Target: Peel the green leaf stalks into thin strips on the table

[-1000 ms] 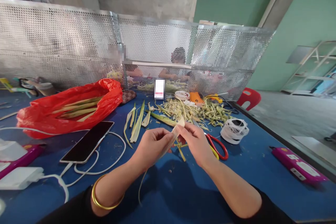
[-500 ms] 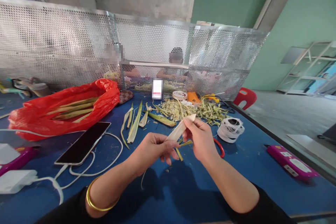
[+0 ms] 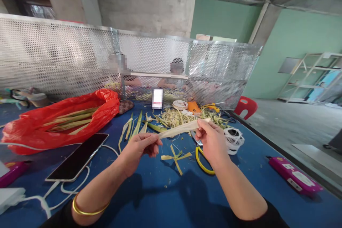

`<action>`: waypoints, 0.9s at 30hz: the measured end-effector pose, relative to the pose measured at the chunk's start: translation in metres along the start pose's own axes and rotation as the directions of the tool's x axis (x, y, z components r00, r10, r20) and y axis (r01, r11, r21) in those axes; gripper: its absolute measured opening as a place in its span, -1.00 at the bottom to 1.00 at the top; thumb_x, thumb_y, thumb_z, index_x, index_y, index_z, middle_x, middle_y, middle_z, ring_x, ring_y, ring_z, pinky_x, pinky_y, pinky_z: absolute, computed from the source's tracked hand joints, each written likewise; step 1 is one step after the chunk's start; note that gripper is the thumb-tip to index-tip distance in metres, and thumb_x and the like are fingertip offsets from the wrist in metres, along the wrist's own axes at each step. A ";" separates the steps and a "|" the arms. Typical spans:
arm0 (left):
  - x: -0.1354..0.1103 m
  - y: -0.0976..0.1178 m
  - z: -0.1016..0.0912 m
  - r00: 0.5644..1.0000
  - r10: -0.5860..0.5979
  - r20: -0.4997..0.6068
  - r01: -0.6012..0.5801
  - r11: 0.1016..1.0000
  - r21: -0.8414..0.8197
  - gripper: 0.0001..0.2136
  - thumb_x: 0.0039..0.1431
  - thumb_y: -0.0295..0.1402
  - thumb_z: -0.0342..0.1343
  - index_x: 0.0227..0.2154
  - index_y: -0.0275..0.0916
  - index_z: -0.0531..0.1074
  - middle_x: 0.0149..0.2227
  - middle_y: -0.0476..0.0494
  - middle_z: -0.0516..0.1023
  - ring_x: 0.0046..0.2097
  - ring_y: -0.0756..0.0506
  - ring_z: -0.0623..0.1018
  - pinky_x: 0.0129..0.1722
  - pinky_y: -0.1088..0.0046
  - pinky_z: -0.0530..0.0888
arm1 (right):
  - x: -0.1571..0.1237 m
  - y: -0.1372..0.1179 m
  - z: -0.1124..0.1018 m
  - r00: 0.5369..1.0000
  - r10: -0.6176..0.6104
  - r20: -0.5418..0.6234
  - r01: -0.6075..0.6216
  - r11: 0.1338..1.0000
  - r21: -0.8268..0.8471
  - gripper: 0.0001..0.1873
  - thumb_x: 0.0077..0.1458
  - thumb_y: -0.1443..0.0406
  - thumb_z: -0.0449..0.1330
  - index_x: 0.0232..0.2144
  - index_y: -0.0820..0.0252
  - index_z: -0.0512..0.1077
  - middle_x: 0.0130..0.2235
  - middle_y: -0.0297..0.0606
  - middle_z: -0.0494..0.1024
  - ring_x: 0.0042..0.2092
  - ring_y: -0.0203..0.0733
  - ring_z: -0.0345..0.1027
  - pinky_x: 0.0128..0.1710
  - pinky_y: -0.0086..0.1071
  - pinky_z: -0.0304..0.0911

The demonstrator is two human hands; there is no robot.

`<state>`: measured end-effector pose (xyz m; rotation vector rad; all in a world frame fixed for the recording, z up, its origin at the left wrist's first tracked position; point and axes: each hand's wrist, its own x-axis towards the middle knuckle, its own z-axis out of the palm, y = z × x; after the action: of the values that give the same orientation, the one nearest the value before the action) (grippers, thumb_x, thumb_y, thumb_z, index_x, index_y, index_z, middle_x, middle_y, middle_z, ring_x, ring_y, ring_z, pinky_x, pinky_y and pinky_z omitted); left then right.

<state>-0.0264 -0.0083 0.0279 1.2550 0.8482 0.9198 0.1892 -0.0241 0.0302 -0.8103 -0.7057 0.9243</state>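
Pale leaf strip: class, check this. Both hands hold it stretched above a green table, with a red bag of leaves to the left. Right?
No. The table is blue, not green. The head view shows the left hand and right hand holding the pale leaf strip stretched above it, with the red bag of leaves to the left.

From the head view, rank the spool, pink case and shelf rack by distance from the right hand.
1. Spool, just right of the right hand.
2. Pink case, table's right edge.
3. Shelf rack, far right, across the floor.
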 end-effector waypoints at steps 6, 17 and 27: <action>0.007 -0.007 -0.008 0.980 -0.068 -0.186 0.040 0.988 -0.150 -0.75 -0.01 -0.19 0.15 -0.59 -0.29 0.41 -0.68 0.03 0.32 -0.61 0.08 0.31 -0.58 0.58 0.25 | 0.000 0.006 -0.002 0.998 -0.005 0.069 0.006 1.000 -0.027 -0.74 -0.11 0.16 0.29 -0.57 0.23 0.39 -0.65 -0.43 0.33 -0.65 -0.40 0.16 -0.68 -0.50 0.12; 0.004 0.000 0.009 0.830 0.520 -0.202 -0.321 0.741 0.591 -0.73 0.06 -0.16 0.09 -0.23 -0.16 0.52 -0.15 -0.11 0.57 -0.07 -0.13 0.48 0.00 0.34 0.33 | -0.024 0.011 0.012 0.940 -0.072 0.332 0.180 0.935 -0.305 -0.69 0.12 0.16 0.12 -0.55 0.23 0.42 -0.63 -0.39 0.38 -0.62 -0.37 0.23 -0.59 -0.49 0.18; 0.039 0.016 0.036 0.989 0.117 -0.085 -0.095 0.968 0.231 -0.72 -0.12 -0.12 0.21 -0.56 -0.25 0.39 -0.64 0.10 0.33 -0.61 0.07 0.31 -0.58 0.54 0.25 | -0.003 -0.013 -0.014 0.944 -0.122 0.306 0.298 0.713 -0.635 -0.69 0.18 0.11 -0.03 -0.26 0.19 0.39 -0.38 -0.27 0.48 -0.45 -0.24 0.37 -0.44 -0.38 0.26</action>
<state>0.0205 0.0139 0.0474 1.4732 0.9928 0.9978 0.2045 -0.0354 0.0334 -1.2361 -1.3734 0.5412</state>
